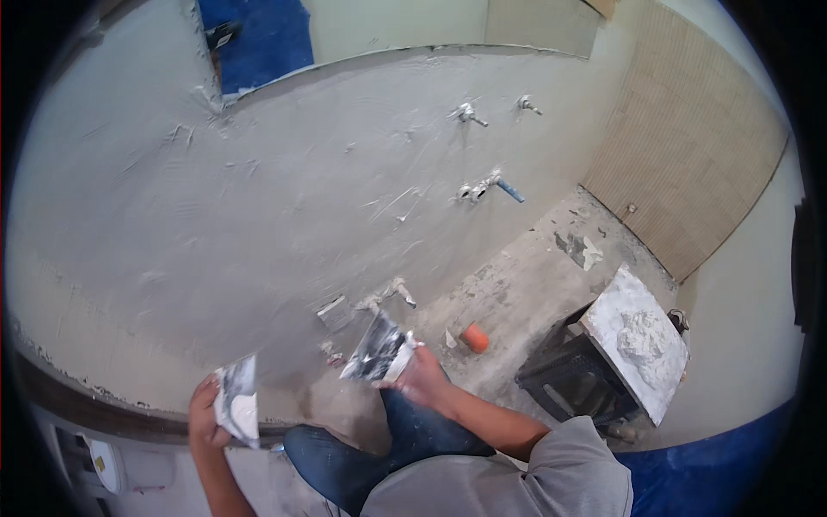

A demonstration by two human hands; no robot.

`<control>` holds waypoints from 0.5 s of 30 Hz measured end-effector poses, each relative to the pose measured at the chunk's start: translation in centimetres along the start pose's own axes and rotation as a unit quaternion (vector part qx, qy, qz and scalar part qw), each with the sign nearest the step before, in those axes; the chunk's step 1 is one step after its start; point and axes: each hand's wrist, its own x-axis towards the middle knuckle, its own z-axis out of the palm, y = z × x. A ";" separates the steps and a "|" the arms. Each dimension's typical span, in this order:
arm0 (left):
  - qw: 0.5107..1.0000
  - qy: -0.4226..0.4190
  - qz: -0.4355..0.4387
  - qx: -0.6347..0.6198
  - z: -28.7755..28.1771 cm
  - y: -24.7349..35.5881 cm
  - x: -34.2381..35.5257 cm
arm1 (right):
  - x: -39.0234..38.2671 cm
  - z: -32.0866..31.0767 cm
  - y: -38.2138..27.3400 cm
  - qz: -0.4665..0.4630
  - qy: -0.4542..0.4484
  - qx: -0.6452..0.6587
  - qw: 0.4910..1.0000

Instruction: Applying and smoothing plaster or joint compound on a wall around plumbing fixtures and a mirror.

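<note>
My left hand [205, 412] is closed round a wide putty knife [239, 398], its flat metal blade smeared with white plaster, low at the left near the wall's bottom edge. My right hand [422, 377] grips a second wide putty knife [377, 351], its shiny blade tilted up toward the wall and plaster on it by the fingers. Before both hands stretches a grey wall [284, 215] coated in plaster, with streaks and ridges on its surface. A rectangular wall box [334, 313] and a plaster-covered pipe stub [401, 291] are just beyond the right blade.
On the right, a dark plastic crate [568, 366] bears a white board [616, 297] with a heap of plaster [644, 336]. An orange cup [475, 338] is on the dusty floor. Pipe fittings [469, 114] and a blue pipe [510, 190] project from the wall. A white bucket [105, 465] stands lower left.
</note>
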 end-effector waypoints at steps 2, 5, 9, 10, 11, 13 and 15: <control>1.000 -0.017 0.023 0.009 2.4 -2.5 0.0 | -0.2 -0.5 -1.4 -0.045 0.003 -0.026 0.999; 0.995 -0.019 -0.007 -0.098 7.3 -6.7 2.0 | -0.9 -0.6 -4.7 -0.160 0.022 -0.076 0.984; 0.990 -0.063 -0.002 -0.123 10.3 -10.9 5.8 | -1.7 1.3 -9.6 -0.356 -0.024 -0.467 0.809; 0.991 -0.050 0.005 -0.128 11.1 -10.9 5.8 | -1.9 2.8 -10.9 -0.347 -0.036 -0.467 0.812; 0.992 -0.047 -0.012 -0.117 12.2 -10.6 5.7 | -2.2 4.2 -12.3 -0.393 -0.119 -0.581 0.703; 0.993 -0.041 -0.027 -0.108 13.4 -10.2 5.3 | -3.0 6.8 -13.5 -0.428 -0.203 -0.673 0.569; 0.993 -0.067 -0.045 -0.085 14.3 -9.9 5.1 | -3.8 9.0 -14.2 -0.427 -0.280 -0.769 0.385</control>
